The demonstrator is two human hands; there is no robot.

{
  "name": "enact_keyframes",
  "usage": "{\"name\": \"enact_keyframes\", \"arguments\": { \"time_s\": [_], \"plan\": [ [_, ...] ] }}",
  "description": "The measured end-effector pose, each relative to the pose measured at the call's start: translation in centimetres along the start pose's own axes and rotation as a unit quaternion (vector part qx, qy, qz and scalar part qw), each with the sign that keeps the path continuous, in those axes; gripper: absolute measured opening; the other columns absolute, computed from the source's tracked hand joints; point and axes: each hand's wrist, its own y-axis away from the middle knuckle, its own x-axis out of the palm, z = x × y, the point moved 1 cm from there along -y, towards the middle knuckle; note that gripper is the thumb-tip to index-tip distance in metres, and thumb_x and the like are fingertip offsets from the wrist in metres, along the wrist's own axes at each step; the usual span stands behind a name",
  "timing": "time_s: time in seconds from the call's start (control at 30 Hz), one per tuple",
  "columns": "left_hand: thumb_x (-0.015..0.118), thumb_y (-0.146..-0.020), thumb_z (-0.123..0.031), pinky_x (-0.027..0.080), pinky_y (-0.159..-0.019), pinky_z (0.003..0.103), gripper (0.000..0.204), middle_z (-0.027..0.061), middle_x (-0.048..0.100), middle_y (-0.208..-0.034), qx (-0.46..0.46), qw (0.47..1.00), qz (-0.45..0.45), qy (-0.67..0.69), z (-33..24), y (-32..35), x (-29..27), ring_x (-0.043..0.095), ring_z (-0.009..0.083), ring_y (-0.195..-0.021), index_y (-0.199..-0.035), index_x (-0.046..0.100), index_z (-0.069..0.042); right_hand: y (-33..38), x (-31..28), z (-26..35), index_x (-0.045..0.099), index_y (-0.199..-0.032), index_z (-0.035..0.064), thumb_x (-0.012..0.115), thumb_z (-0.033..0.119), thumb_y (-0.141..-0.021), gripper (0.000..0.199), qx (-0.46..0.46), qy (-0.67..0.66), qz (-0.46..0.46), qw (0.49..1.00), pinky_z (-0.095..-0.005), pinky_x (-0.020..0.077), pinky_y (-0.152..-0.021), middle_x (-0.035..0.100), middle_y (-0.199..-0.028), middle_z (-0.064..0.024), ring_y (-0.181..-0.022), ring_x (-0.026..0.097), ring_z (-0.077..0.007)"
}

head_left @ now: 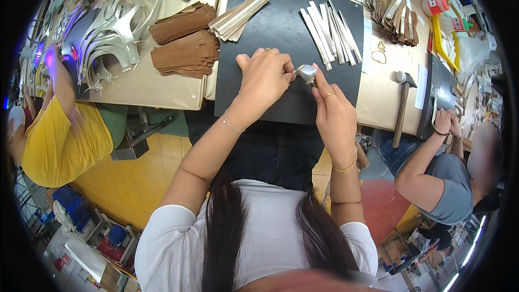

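Mat (270,75): on table (162,86), before the person.
Strip row (331,32): on mat, far right.
Hammer (403,105): right of mat.
Stacked pieces (184,40): left of mat.

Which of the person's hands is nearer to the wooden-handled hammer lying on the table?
Right. The right hand is just left of the wooden-handled hammer; the left hand lies farther left, beyond the small silver piece both hold.

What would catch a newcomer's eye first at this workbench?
First, the person's left hand and right hand, pinching a small folded silvery strip between them over the black rectangular work mat at the centre. Beyond them on the mat lies a fan of pale flat strips, and to the left on the beige tabletop sit stacks of brown leather-like pieces. A wooden-handled hammer rests at the right.
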Motion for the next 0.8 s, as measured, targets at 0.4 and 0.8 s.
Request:
{"name": "enact_keyframes", "arguments": {
  "time_s": [0.4, 0.8],
  "plan": [
    [0.083, -0.076, -0.023, 0.028, -0.084, 0.042, 0.015, 0.001, 0.066, -0.078, -0.028, 0.998, 0.061, -0.018, -0.5, -1.2, -0.7, 0.061, 0.02, -0.092, -0.074, 0.073, -0.012, -0.4, -0.3, 0.4, 0.058, -0.144, 0.0239, 0.06, 0.02, -0.1, 0.044, 0.006, 0.031, 0.032, 0.999, -0.0436, 0.0509, -0.056, 0.056, -0.077, -0.0107, -0.061, 0.061, -0.0329],
    [0.076, -0.074, -0.015, 0.029, -0.083, 0.043, 0.006, 0.0014, 0.066, -0.079, -0.024, 1.0, 0.007, 0.008, -0.2, -0.7, 0.4, 0.06, 0.0226, -0.093, -0.07, 0.072, -0.013, -0.2, 0.6, 0.1, 0.059, -0.142, 0.0178, 0.061, 0.012, -0.099, 0.043, 0.02, -0.023, -0.013, 0.999, -0.0413, 0.0508, -0.065, 0.062, -0.085, -0.0127, -0.07, 0.063, -0.0328]
  ]
}}
